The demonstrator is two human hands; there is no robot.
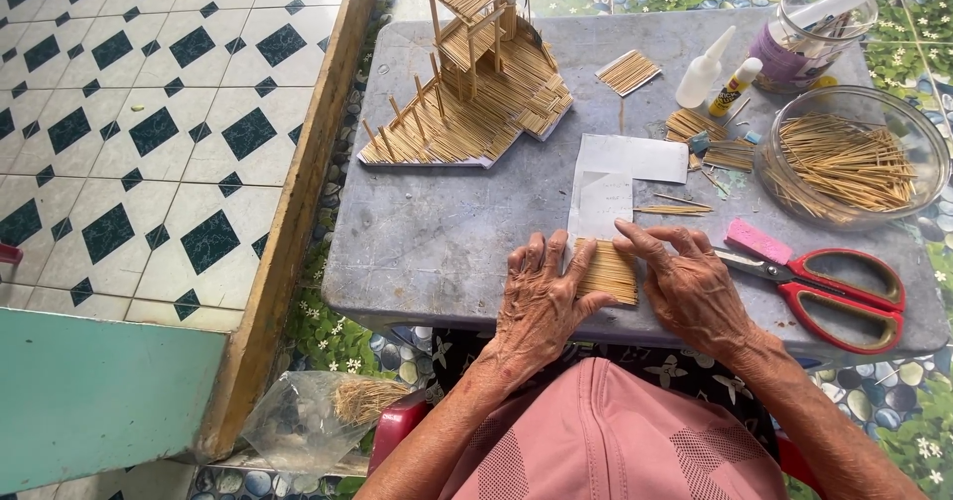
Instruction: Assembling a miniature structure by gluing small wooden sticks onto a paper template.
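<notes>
My left hand (541, 301) and my right hand (690, 282) both press down on a small flat panel of toothpicks (608, 272) laid side by side on a strip of white paper (604, 202) near the front edge of the grey table (437, 232). Fingers of both hands lie flat along the panel's two sides. Neither hand lifts anything.
A toothpick model house (476, 83) stands at the back left. A glass bowl of toothpicks (849, 157), red scissors (834, 286), a pink block (759, 242), glue bottles (720, 73) and a jar (809, 33) sit to the right. A plastic bag (318, 421) lies on the floor.
</notes>
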